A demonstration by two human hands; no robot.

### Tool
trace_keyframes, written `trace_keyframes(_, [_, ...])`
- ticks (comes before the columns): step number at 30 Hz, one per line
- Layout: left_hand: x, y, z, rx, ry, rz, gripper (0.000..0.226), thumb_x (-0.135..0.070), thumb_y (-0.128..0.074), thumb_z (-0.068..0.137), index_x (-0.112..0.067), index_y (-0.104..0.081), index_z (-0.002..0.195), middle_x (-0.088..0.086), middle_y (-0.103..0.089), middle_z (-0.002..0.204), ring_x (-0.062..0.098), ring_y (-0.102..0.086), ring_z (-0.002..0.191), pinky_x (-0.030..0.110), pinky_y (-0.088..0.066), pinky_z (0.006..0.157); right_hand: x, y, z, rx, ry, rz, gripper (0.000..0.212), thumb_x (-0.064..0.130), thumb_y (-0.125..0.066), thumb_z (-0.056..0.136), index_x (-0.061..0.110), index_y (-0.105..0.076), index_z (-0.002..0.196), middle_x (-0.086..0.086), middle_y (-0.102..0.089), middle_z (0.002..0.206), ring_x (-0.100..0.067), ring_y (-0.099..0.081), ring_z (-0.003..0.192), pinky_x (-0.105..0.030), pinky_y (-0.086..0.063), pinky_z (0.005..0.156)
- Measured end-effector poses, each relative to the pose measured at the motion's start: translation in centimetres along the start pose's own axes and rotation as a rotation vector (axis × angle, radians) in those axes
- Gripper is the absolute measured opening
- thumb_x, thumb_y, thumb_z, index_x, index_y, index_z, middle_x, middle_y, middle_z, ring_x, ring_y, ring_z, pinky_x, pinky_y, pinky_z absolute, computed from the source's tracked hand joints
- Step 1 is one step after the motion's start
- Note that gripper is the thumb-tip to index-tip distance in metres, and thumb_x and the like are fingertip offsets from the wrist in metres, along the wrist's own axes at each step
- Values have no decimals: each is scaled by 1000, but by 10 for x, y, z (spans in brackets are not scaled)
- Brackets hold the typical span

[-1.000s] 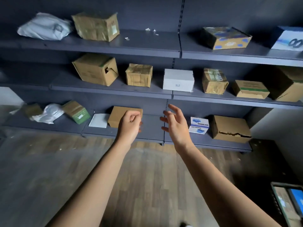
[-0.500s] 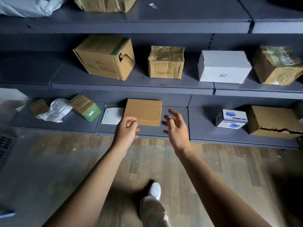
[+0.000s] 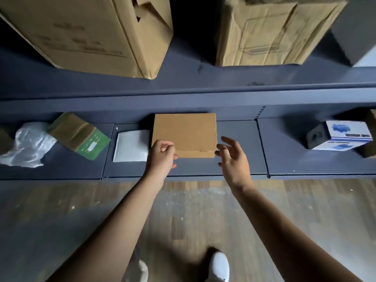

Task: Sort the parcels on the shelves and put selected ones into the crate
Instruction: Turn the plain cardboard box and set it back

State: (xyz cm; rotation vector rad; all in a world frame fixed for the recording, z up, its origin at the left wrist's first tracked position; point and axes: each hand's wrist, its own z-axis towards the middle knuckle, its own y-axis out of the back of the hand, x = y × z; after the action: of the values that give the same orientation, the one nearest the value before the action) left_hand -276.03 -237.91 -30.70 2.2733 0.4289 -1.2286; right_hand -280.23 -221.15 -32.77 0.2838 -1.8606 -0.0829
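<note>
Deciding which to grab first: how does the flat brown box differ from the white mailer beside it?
The flat brown box is tan cardboard; the white mailer is plain white. The box is broader and thicker than the mailer. The left hand overlaps the box's front-left corner; the mailer lies beside that hand. Both lie flat on the bottom shelf.

I can read nothing for certain: the print on the big cardboard box (image 3: 81, 33), the lettering on the blue-and-white box (image 3: 345, 135) and the white sticker (image 3: 92, 147) on the green-ended box (image 3: 79, 135) are all blurred.
</note>
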Motion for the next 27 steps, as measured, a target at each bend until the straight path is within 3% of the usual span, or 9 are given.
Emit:
trace_keyframes(7, [96,-27,139,103,-93,42,14,-8,-44,96,-13,-56,102,4,-59,105,20,-62,83,42,-55,76,-113,-84,102,-98,91,8,23,20,-46,100,36,-55,113,7,-68,100,-24,-66,97,-45,-52,86])
trace_keyframes(11, [140,-38,207,117,-176,34,16,-6,-43,96,-12,-55,105,5,-59,102,18,-60,84,36,-51,72,-172,-118,158,-130,190,-33,23,20,-47,100,31,-56,118,3,-68,109,-17,-66,101,-47,-51,94])
trace_keyframes(21, [183,-72,292,131,-451,71,17,-9,-46,96,-16,-56,106,5,-60,104,17,-62,89,39,-54,78,-241,-150,223,-144,364,-18,25,19,-46,101,23,-57,123,11,-66,101,-15,-67,100,-44,-50,97])
trace_keyframes(24, [185,-72,298,119,-486,110,16,-10,-48,95,-18,-56,106,4,-60,104,21,-62,94,41,-55,84,-246,-149,222,-135,382,-47,24,18,-47,101,22,-57,122,9,-65,102,-17,-66,102,-39,-50,98])
trace_keyframes(27, [189,-67,301,92,-507,189,14,-13,-53,93,-19,-57,104,3,-60,103,23,-60,98,39,-53,86,-244,-146,216,-104,409,-161,26,14,-49,99,17,-59,123,1,-66,110,-14,-64,100,-21,-48,91])
